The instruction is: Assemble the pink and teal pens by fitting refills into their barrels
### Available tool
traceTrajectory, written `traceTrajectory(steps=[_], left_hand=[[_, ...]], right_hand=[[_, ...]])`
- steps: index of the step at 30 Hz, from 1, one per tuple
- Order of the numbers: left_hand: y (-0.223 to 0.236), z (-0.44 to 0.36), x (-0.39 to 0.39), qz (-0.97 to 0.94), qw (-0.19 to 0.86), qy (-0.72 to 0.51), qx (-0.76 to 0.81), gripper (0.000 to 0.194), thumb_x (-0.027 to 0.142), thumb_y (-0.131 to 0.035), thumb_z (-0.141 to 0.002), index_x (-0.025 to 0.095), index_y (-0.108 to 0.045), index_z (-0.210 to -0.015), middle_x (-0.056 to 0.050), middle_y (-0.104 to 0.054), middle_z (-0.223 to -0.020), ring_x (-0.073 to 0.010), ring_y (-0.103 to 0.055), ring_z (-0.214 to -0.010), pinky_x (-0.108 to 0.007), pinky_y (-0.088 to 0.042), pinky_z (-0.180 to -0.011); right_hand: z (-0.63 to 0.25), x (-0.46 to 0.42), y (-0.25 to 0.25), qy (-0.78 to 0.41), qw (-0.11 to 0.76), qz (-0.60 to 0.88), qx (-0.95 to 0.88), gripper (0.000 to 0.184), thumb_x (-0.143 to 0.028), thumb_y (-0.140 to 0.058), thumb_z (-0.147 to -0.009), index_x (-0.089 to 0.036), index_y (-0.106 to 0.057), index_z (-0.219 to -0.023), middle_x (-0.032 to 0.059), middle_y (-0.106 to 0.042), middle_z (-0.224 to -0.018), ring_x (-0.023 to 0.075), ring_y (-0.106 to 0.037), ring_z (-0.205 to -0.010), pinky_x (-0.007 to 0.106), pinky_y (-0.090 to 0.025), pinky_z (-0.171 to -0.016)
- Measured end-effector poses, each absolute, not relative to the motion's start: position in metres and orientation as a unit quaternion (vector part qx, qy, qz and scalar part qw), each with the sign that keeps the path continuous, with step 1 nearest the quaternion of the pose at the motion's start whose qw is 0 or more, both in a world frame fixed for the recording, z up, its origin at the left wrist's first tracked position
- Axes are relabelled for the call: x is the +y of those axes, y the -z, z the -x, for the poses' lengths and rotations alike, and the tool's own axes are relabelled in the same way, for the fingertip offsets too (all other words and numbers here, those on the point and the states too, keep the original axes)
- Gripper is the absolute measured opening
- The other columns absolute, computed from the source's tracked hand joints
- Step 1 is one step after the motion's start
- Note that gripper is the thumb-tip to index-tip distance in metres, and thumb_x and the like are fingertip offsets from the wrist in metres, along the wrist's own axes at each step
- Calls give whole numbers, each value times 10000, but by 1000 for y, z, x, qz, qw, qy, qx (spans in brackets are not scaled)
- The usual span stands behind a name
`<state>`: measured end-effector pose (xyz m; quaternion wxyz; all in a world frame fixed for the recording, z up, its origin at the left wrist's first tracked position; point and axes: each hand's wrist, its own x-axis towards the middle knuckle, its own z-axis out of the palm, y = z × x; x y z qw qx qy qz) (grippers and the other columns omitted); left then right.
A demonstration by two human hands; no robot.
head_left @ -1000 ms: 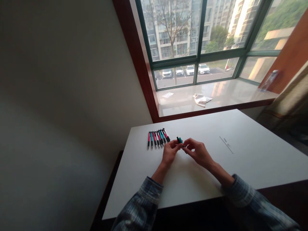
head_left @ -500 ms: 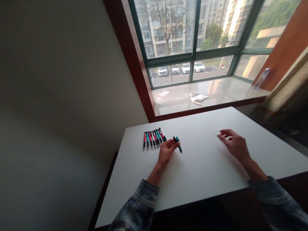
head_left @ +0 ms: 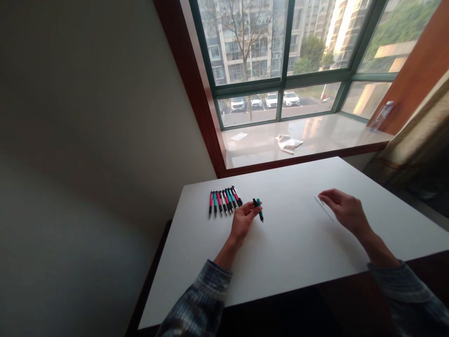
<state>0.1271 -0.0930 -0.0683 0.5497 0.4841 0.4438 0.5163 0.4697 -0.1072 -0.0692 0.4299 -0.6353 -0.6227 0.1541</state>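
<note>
My left hand is closed in a pinch around a teal pen with black parts. The pen looks to be in two pieces side by side, a black one and a teal one. At the right, my right hand has its thumb and fingertips pressed together just above the table. Whatever is between them is too small to make out. Right beside those fingertips, a thin straight rod like a pen refill lies slanted on the table. Left of my left hand, several pens in red, teal, clear and black lie in a row.
The white table meets the wall on the left. Behind it, the window sill holds a crumpled cloth, a paper slip and a clear bottle. A curtain hangs at the right.
My right hand has shifted slightly right and its fingertips have come together. The thin rod beside it shows more fully. My left hand keeps its place, the pen tilted slightly differently.
</note>
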Motion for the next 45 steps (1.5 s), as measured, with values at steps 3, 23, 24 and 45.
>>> traceTrajectory(steps=[3, 23, 24, 45], left_hand=[[72, -126, -91, -490, 530, -522, 455, 359, 409, -859, -753, 187, -824, -1034, -109, -799, -1068, -248, -729, -986, -386, -556, -925], [73, -127, -92, -521, 528, -481, 467, 342, 383, -793, -793, 161, -824, -1051, -85, -799, -1009, -208, -684, -892, -310, -508, -847], [72, -127, -92, -527, 526, -476, 468, 343, 389, -789, -795, 158, -825, -1045, -81, -796, -980, -198, -674, -854, -298, -502, -806], [75, -127, -93, -559, 513, -445, 476, 349, 399, -791, -799, 166, -828, -1056, -70, -787, -877, -163, -629, -697, -270, -454, -641]], right_hand=[[-439, -91, 48, -221, 501, 557, -624, 398, -561, -729, -861, -217, -788, -1052, 91, -810, -967, 288, -774, -905, 445, -619, -890], [-333, -47, 85, -450, 472, 410, -638, 377, -520, -682, -915, -216, -798, -1104, 60, -739, -919, 182, -603, -777, 340, -518, -766], [-333, -48, 82, -434, 469, 401, -657, 355, -501, -656, -938, -232, -796, -1122, 55, -719, -915, 179, -593, -771, 341, -513, -768], [-326, -55, 75, -431, 458, 337, -701, 273, -469, -699, -924, -254, -809, -1051, 64, -793, -1034, 243, -736, -962, 372, -585, -851]])
